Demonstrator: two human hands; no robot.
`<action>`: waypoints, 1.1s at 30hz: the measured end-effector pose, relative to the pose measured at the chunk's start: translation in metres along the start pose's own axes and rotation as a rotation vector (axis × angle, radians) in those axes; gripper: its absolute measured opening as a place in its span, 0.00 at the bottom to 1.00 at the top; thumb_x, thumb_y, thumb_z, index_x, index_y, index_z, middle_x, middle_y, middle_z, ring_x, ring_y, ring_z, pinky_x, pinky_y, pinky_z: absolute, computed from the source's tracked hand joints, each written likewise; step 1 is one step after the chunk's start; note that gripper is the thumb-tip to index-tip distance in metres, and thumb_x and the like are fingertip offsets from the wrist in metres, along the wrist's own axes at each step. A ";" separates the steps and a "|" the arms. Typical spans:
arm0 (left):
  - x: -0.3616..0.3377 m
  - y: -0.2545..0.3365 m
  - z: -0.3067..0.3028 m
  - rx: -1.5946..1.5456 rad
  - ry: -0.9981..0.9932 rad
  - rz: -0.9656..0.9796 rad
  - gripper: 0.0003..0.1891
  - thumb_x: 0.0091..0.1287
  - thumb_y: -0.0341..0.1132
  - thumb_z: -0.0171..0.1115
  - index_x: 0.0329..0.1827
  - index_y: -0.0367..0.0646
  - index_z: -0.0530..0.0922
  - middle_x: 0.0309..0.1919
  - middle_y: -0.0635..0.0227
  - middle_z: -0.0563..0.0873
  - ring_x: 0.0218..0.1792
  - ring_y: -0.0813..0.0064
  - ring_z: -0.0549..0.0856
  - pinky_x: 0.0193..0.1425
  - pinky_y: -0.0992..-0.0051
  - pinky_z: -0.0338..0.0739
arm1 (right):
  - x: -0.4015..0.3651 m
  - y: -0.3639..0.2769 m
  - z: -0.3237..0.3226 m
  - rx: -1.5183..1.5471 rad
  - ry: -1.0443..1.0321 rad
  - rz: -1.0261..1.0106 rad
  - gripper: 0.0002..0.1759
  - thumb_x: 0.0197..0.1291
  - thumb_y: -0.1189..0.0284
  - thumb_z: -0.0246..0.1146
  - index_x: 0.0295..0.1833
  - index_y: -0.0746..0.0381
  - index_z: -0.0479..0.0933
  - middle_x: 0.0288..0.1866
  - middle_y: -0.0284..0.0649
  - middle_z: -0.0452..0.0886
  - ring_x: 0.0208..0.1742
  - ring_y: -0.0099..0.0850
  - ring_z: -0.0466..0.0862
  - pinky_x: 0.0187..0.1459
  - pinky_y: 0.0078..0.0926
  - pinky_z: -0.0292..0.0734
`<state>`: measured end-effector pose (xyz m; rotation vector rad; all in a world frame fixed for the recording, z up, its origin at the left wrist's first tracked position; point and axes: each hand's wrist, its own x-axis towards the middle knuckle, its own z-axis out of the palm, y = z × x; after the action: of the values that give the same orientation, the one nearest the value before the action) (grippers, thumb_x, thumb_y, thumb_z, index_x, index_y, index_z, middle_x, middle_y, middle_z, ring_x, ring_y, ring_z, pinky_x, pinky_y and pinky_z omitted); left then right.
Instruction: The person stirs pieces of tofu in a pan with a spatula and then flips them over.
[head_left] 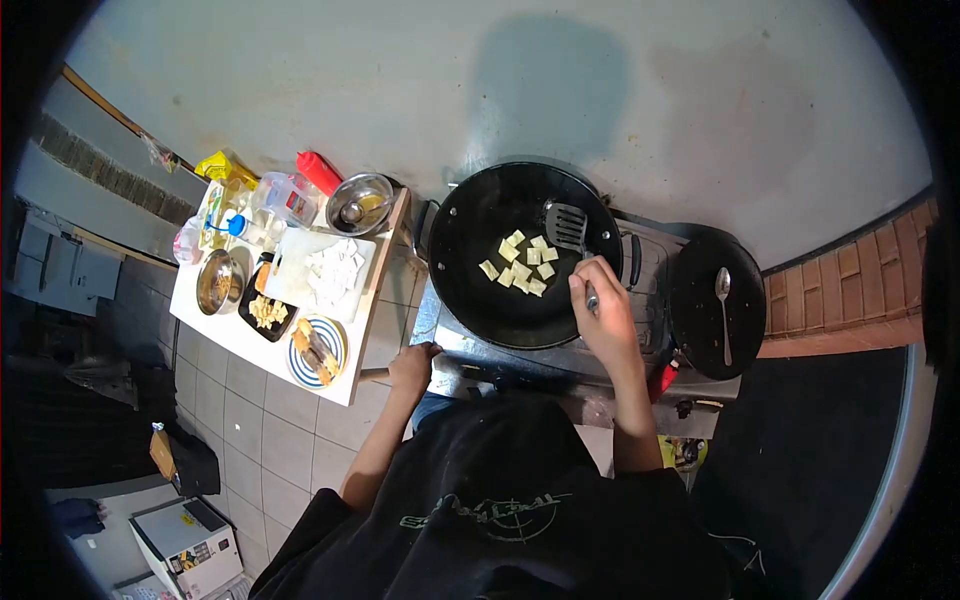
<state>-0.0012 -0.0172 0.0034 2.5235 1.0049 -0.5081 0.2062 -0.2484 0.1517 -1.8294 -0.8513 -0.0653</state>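
The right hand [603,312] is closed around the handle of a spatula [566,226], fingers wrapped about the thin metal shaft. The slotted blade sits inside the black wok [470,220], just beside a cluster of pale cubes [520,265]. The spatula looks light and stiff, best held far down the handle as it is here, away from the heat. Its long axis runs from the hand away from the person, with the blade toward the wok's far wall. The cubes look soft and easily broken, likely slippery in oil. The left hand [413,365] lies curled on the front edge of the stove [450,350]; I cannot tell whether it grips anything.
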 end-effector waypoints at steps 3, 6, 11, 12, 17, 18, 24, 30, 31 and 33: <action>0.002 0.001 0.002 -0.011 0.023 -0.008 0.19 0.73 0.55 0.53 0.52 0.57 0.86 0.42 0.52 0.88 0.46 0.48 0.87 0.51 0.51 0.81 | -0.001 0.003 -0.001 -0.018 -0.001 0.052 0.07 0.68 0.79 0.60 0.38 0.68 0.69 0.36 0.46 0.72 0.35 0.44 0.76 0.39 0.31 0.73; 0.001 -0.001 0.003 -0.024 0.030 0.010 0.19 0.74 0.55 0.52 0.50 0.55 0.86 0.41 0.53 0.89 0.45 0.48 0.88 0.48 0.51 0.81 | -0.003 0.003 0.001 -0.004 -0.018 0.085 0.07 0.68 0.79 0.59 0.39 0.68 0.69 0.36 0.46 0.72 0.34 0.42 0.76 0.39 0.30 0.73; 0.001 -0.004 0.006 0.026 0.058 0.060 0.20 0.75 0.54 0.51 0.49 0.52 0.86 0.40 0.53 0.89 0.43 0.49 0.89 0.45 0.50 0.82 | -0.005 -0.002 0.003 0.067 -0.037 0.103 0.06 0.69 0.78 0.59 0.39 0.68 0.69 0.36 0.45 0.73 0.34 0.40 0.76 0.40 0.29 0.73; 0.001 -0.005 0.006 0.020 0.050 0.059 0.19 0.75 0.53 0.51 0.49 0.53 0.86 0.40 0.53 0.89 0.43 0.49 0.89 0.45 0.50 0.81 | -0.006 -0.003 0.003 0.072 -0.023 0.078 0.06 0.69 0.78 0.59 0.39 0.68 0.69 0.36 0.45 0.73 0.34 0.40 0.76 0.40 0.28 0.73; 0.000 -0.002 0.003 0.013 0.033 0.061 0.19 0.76 0.53 0.50 0.51 0.55 0.85 0.41 0.53 0.89 0.44 0.49 0.88 0.46 0.51 0.81 | -0.009 -0.012 -0.003 0.064 0.009 0.059 0.06 0.69 0.78 0.59 0.38 0.68 0.69 0.36 0.46 0.73 0.35 0.40 0.76 0.41 0.27 0.73; 0.001 -0.003 0.004 0.013 0.034 0.056 0.19 0.76 0.53 0.50 0.51 0.55 0.85 0.41 0.53 0.89 0.44 0.49 0.88 0.46 0.51 0.81 | -0.010 -0.014 -0.004 0.066 -0.002 0.074 0.06 0.69 0.78 0.59 0.38 0.68 0.69 0.36 0.46 0.73 0.35 0.41 0.76 0.41 0.28 0.73; 0.002 -0.004 0.008 0.010 0.012 0.003 0.19 0.75 0.52 0.51 0.52 0.54 0.85 0.42 0.50 0.88 0.47 0.47 0.87 0.50 0.50 0.80 | -0.014 -0.011 0.008 0.066 -0.006 0.062 0.06 0.68 0.80 0.59 0.38 0.69 0.69 0.36 0.46 0.73 0.35 0.41 0.76 0.40 0.28 0.74; 0.001 -0.001 0.004 -0.016 0.026 0.049 0.19 0.75 0.53 0.51 0.50 0.53 0.85 0.40 0.52 0.88 0.45 0.46 0.87 0.47 0.48 0.80 | -0.018 -0.012 0.011 0.079 -0.023 0.062 0.06 0.67 0.80 0.59 0.38 0.69 0.69 0.35 0.45 0.72 0.34 0.40 0.76 0.40 0.27 0.73; 0.001 -0.002 0.004 -0.011 0.027 0.054 0.19 0.75 0.54 0.51 0.50 0.53 0.85 0.40 0.52 0.88 0.45 0.46 0.87 0.47 0.48 0.80 | -0.018 -0.011 0.012 0.099 -0.031 0.066 0.06 0.67 0.80 0.59 0.37 0.69 0.69 0.35 0.45 0.72 0.34 0.40 0.76 0.40 0.27 0.73; 0.001 -0.003 0.004 -0.005 0.027 0.052 0.19 0.75 0.54 0.51 0.49 0.52 0.85 0.40 0.52 0.88 0.44 0.46 0.87 0.46 0.49 0.80 | -0.019 -0.011 0.014 0.124 -0.043 0.070 0.06 0.67 0.80 0.59 0.37 0.69 0.69 0.34 0.45 0.72 0.33 0.39 0.76 0.39 0.27 0.73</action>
<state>-0.0036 -0.0162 -0.0013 2.5518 0.9461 -0.4566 0.1814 -0.2444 0.1461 -1.7473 -0.8024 0.0700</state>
